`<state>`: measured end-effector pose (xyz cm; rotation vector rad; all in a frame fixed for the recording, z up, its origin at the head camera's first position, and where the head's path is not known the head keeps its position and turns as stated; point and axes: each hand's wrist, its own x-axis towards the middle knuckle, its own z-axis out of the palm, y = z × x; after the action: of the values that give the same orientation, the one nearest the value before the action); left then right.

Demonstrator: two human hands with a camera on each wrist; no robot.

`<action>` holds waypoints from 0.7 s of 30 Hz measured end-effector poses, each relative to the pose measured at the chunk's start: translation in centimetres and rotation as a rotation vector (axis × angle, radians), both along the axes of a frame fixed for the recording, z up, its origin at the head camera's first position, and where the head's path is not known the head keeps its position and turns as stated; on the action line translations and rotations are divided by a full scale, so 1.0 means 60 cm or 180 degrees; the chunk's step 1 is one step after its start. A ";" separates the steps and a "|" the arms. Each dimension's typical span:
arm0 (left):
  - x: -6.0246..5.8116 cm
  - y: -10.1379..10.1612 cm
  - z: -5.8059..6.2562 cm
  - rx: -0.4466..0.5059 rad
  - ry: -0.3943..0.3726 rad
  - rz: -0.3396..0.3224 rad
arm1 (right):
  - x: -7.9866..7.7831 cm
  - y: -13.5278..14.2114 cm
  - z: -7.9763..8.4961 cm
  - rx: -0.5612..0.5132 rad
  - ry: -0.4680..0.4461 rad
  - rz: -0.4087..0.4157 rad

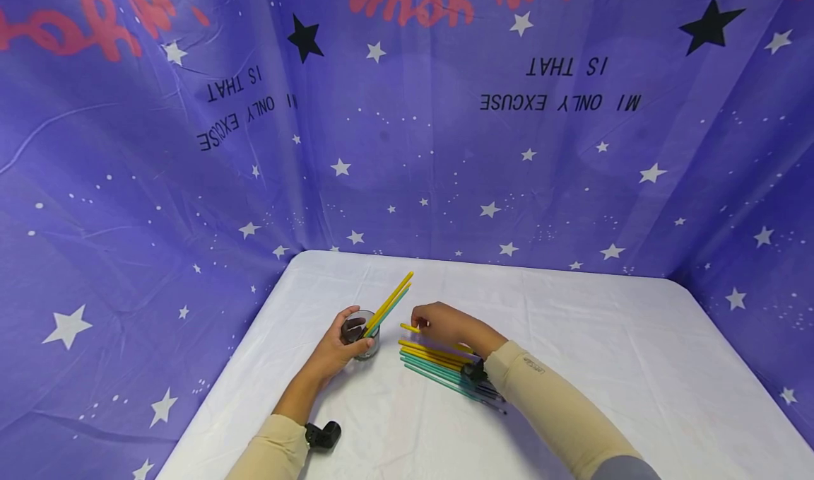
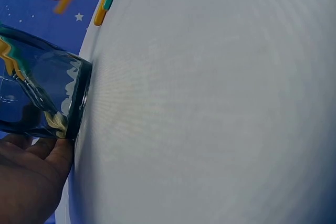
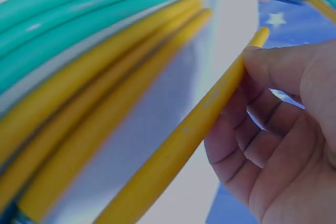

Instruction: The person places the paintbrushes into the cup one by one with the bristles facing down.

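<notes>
My left hand [image 1: 332, 355] grips a clear glass [image 1: 372, 347] on the white table. Yellow and teal paintbrushes [image 1: 389, 306] lean to the right in it, handles up; in the left wrist view pale bristles [image 2: 55, 122] show near its base. To the right, my right hand [image 1: 443, 322] pinches a yellow paintbrush [image 3: 181, 135] near its handle end, thumb against fingers. That brush stands apart from a row of yellow paintbrushes [image 3: 113, 95] and teal paintbrushes [image 3: 94, 17] lying side by side. The right forearm hides part of the row's brush ends.
A white cloth covers the table [image 1: 598, 353]. Behind and at the sides hangs a purple star-patterned curtain [image 1: 445, 183]. A black wrist camera [image 1: 324, 435] is strapped below the left hand, and another [image 1: 473, 372] sits under the right wrist, close over the row.
</notes>
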<state>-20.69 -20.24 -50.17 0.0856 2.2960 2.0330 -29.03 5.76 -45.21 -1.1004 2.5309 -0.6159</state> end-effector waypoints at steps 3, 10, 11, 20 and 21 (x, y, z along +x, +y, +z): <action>0.001 0.001 0.001 0.0021 0.0001 -0.0004 | 0.001 0.004 0.019 -0.0216 0.0131 0.0052; 0.000 0.001 0.001 0.0039 -0.0039 -0.0016 | 0.016 0.017 0.065 -0.0565 0.0341 -0.0001; 0.000 0.001 0.002 0.0047 -0.0040 -0.0018 | 0.019 0.019 0.073 -0.0628 0.0359 -0.0015; 0.001 0.001 0.001 0.0070 -0.0018 -0.0023 | 0.043 0.042 0.115 -0.1378 0.0410 -0.0366; 0.001 0.001 0.001 0.0059 -0.0014 -0.0020 | 0.045 0.043 0.116 -0.1496 0.0394 -0.0415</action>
<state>-20.64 -20.18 -50.13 0.0891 2.2718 2.0494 -26.35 8.31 -38.26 -1.1503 2.6510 -1.2627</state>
